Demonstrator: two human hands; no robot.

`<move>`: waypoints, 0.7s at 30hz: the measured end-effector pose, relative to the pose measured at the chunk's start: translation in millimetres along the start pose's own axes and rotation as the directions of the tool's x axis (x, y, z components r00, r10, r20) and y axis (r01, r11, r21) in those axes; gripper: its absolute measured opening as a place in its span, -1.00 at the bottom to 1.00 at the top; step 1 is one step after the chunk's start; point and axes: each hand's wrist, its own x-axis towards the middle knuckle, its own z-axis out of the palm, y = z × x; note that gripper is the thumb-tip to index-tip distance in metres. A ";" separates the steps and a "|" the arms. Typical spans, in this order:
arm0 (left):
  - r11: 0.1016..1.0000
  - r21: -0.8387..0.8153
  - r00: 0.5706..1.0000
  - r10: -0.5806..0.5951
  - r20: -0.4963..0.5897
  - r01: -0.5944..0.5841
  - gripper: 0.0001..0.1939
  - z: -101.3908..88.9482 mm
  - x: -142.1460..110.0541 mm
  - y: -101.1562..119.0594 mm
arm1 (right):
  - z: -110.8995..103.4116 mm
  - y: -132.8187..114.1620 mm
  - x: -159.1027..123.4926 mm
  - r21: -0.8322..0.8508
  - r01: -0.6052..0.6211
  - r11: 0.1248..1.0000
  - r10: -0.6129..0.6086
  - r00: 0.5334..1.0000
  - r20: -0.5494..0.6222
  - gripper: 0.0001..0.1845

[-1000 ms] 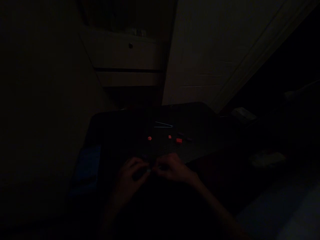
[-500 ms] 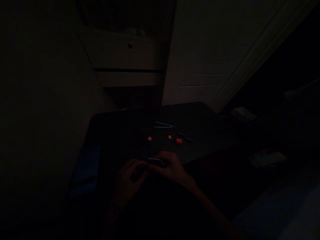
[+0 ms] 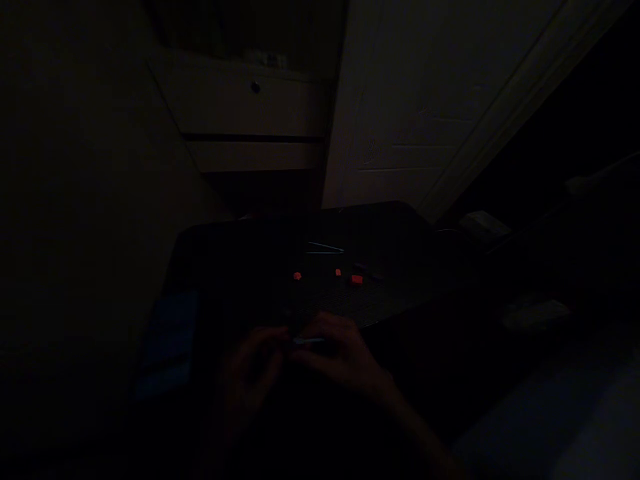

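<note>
The scene is very dark. My right hand (image 3: 340,347) is closed around a small, slim, pale piece (image 3: 309,341) whose kind I cannot make out. Close beside its tip, my left hand (image 3: 255,367) has thumb and fingers bent into a pinch; what lies between them is lost in shadow. Beyond the hands on the dark table (image 3: 240,260) are a red block (image 3: 357,281), a smaller orange-red piece (image 3: 338,273) and a small, knobbly red piece (image 3: 297,276). Farther back lies a thin, V-shaped metal tool (image 3: 325,249), like tweezers.
A flat blue object (image 3: 167,343) lies at the table's left side. Faint purple pieces (image 3: 367,270) are near the red block. Behind the table stand a drawer cabinet (image 3: 250,113) and a pale door-like panel (image 3: 395,113). A whitish box (image 3: 484,227) is off to the right.
The pale piece in my right hand rose and turned into view, then came lower and nearer to me. My left hand drew slightly back leftward. The pieces on the table stayed put.
</note>
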 end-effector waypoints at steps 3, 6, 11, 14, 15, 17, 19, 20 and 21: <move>0.983 -0.080 0.984 -0.159 0.077 0.166 -0.73 -6.4 -4.4 0.7 | -5.2 -19.2 -4.7 -0.086 0.051 0.995 -0.051 0.999 -0.001 -0.74; 0.950 -0.142 0.957 -0.264 0.121 0.280 -0.71 -5.2 -8.7 -2.4 | -10.1 -33.4 -8.3 -0.212 0.077 0.974 -0.071 0.997 0.035 -0.77; 0.841 -0.327 0.891 -0.454 0.005 0.431 -0.77 6.9 -12.0 3.0 | -14.3 -48.0 -12.3 -0.190 0.064 0.980 -0.066 0.998 -0.005 -0.66; 0.801 -0.366 0.875 -0.476 0.090 0.473 -0.81 10.4 -11.8 11.7 | -10.8 -56.0 -19.4 -0.142 -0.003 0.990 0.006 1.000 0.020 -0.66; 0.792 -0.382 0.870 -0.488 0.072 0.476 -0.79 10.6 -11.7 13.6 | -7.9 -57.6 -22.7 -0.133 -0.029 0.991 0.031 0.999 0.012 -0.63; 0.781 -0.396 0.863 -0.502 0.061 0.482 -0.72 10.5 -12.3 14.7 | -0.5 -58.5 -28.8 -0.124 -0.074 0.989 0.067 0.996 -0.058 -0.51; 0.800 -0.365 0.876 -0.471 0.109 0.475 -0.66 11.4 -14.1 12.2 | 6.1 -56.4 -32.0 -0.133 -0.112 0.985 0.092 0.985 -0.148 -0.52; 0.818 -0.341 0.885 -0.447 0.132 0.464 -0.64 12.7 -15.5 10.2 | 8.1 -54.8 -32.0 -0.143 -0.121 0.982 0.097 0.982 -0.164 -0.57; 0.834 -0.322 0.893 -0.432 0.127 0.449 -0.64 14.5 -17.1 8.0 | 8.8 -52.9 -31.1 -0.157 -0.109 0.982 0.085 0.984 -0.158 -0.63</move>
